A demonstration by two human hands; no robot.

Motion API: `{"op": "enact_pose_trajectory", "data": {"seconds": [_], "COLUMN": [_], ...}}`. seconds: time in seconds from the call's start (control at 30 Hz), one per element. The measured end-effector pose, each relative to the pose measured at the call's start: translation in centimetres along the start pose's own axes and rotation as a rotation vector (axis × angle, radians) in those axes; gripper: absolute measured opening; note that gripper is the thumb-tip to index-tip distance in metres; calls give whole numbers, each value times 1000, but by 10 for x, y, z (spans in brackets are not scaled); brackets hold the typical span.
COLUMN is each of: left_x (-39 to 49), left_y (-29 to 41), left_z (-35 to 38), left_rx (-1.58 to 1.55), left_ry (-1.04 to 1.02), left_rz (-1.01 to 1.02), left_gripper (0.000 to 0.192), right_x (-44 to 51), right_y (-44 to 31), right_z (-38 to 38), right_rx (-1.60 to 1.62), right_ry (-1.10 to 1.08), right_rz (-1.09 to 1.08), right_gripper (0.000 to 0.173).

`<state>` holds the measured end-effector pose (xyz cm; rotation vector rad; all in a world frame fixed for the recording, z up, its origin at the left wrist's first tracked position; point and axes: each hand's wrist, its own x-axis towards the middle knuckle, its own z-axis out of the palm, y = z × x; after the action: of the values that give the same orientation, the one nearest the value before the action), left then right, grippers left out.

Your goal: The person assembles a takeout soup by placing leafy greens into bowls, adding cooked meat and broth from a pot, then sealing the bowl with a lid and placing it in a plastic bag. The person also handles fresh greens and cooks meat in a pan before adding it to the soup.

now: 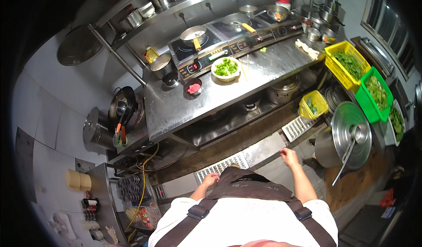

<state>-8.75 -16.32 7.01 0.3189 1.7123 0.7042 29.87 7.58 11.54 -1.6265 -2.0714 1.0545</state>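
My left hand (211, 179) hangs by the dark apron (244, 182), fingers loosely curled and no object seen in it. My right hand (289, 156) is held out in the air above the floor, fingers half bent, with nothing visible between them. Before me runs a steel counter (204, 105). On it a white bowl of cut green leaves (226, 67) stands beside a pair of chopsticks (244, 69). To its left is a small dark bowl with pinkish-red food (194, 88). Behind them a pan (194, 36) with a yellow handle rests on an induction cooker (197, 61).
At the right stand a yellow basket (346, 64) and a green basket (374, 95) of greens. Below them is a large pot with a metal lid (351, 135) and ladle. A wok (122, 107) sits at left. Metal drain grates (224, 168) line the floor channel.
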Motion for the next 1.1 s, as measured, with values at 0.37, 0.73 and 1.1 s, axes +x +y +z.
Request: {"op": "enact_pose_trajectory", "data": {"seconds": [0.37, 0.73, 1.1], "left_x": [76, 186, 191], "left_y": [389, 643, 672], "left_z": [-49, -75, 16], "left_rx": [-457, -1093, -1300], "left_ry": [118, -292, 138], "left_rz": [736, 563, 792], "left_gripper": [31, 16, 21], "right_x": [126, 243, 411], "right_y": [-70, -142, -237], "right_z": [-2, -53, -61], "right_rx": [50, 28, -787], "right_ry": [-101, 138, -626], "right_rz": [-305, -391, -923], "right_gripper": [24, 29, 72]}}
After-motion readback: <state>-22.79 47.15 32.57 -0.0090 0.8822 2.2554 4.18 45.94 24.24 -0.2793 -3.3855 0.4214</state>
